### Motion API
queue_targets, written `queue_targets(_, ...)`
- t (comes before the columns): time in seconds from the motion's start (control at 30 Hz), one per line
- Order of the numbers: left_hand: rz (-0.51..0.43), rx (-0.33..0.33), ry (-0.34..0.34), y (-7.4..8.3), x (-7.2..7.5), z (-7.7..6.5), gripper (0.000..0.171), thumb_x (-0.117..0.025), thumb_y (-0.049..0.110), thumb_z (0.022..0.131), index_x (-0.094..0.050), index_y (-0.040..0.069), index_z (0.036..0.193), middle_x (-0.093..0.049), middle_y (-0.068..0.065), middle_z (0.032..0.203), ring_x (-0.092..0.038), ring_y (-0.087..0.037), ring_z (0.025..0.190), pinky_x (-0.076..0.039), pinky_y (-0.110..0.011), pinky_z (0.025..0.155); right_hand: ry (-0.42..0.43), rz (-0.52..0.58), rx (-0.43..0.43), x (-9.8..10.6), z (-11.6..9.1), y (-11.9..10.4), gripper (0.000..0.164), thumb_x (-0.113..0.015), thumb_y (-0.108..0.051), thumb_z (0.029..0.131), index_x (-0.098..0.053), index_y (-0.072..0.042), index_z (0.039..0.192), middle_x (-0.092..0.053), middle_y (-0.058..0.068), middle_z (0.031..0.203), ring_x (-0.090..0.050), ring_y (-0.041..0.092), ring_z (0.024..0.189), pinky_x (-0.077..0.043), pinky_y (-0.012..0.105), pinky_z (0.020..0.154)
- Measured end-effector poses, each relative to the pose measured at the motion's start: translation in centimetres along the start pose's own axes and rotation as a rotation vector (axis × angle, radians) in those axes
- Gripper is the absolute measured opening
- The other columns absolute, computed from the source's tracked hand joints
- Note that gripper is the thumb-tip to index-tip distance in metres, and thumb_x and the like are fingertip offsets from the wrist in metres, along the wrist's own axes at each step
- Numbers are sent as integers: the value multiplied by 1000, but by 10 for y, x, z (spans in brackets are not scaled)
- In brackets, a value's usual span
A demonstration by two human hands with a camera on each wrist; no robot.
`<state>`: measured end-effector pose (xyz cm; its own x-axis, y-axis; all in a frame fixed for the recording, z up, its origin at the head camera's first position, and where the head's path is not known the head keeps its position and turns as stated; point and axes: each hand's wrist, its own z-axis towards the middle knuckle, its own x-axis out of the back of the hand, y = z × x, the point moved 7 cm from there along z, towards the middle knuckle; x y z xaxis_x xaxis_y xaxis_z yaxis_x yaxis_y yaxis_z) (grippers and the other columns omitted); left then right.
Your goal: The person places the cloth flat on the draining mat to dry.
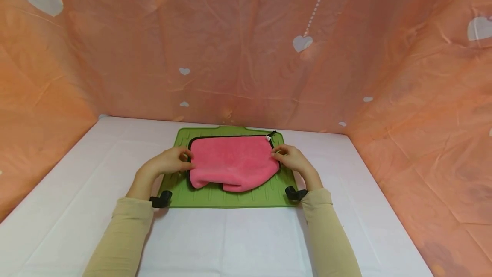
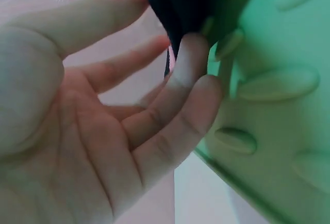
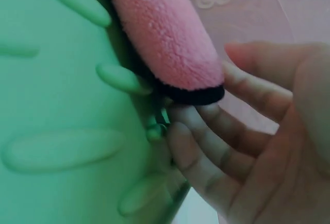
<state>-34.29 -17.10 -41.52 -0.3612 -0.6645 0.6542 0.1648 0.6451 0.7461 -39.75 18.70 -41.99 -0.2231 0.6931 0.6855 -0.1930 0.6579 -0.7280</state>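
Observation:
A pink plush cleaning cloth [image 1: 230, 157] with black edging lies folded on a green ridged mat [image 1: 226, 202]. Its near edge is rumpled and wavy, and a white tag and black loop show at its far right corner. At the cloth's left side, my left hand [image 1: 171, 161] pinches the edge; in the left wrist view the fingers reach under the black border [image 2: 178, 7] close to the mat's ridges. Opposite it, my right hand [image 1: 293, 157] holds the right edge, thumb above and fingertips beneath the pink pile [image 3: 170, 38].
The mat lies on a white-covered table [image 1: 230, 243]. An orange-pink curtain [image 1: 230, 54] with white hearts closes off the back and both sides. Black wrist mounts [image 1: 161, 200] sit at both cuffs, over the mat's near corners.

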Motion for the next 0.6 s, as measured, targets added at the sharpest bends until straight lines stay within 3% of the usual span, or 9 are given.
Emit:
queue_targets(0.13, -44, 8, -33, -2, -5, 1, 41, -71, 15, 96, -59, -10, 126, -65, -17, 100, -64, -21, 76, -55, -35, 69, -66, 12, 57, -4, 0, -1, 24, -70, -20, 99, -74, -4, 116, -71, 10, 109, -61, 17, 90, -50, 29, 79)
queue_targets(0.27, -35, -5, -5, -2, -6, 5, 39, -72, 13, 95, -60, -10, 125, -62, -14, 94, -62, -21, 73, -53, -34, 66, -82, 32, 91, -8, -1, -5, 27, -71, -18, 99, -73, -6, 123, -69, 14, 123, -64, 18, 95, -49, 30, 81)
queue_targets(0.43, 41, -71, 97, 2, -2, 9, 39, -71, 5, 90, -63, -10, 125, -68, -22, 109, -62, -28, 92, -52, -34, 74, -67, 29, 97, -11, 0, -5, 36, -66, -11, 99, -69, -7, 135, -64, 18, 132, -60, 13, 75, -47, 29, 74)
queue_targets(0.5, 68, -71, 128, 3, -1, 10, 41, -68, 3, 89, -63, -8, 128, -68, -25, 117, -59, -29, 98, -49, -33, 77, -64, 9, 94, -12, 1, -3, 38, -64, -9, 99, -68, -7, 137, -65, 17, 127, -51, 11, 67, -44, 30, 71)
queue_targets(0.6, 73, -64, 164, 3, 1, 10, 46, -63, -1, 87, -62, -8, 133, -62, -30, 128, -57, -31, 87, -46, -34, 71, -66, -3, 70, -12, 2, -2, 43, -60, -5, 95, -68, -6, 137, -65, 11, 104, -37, 11, 57, -39, 30, 66)
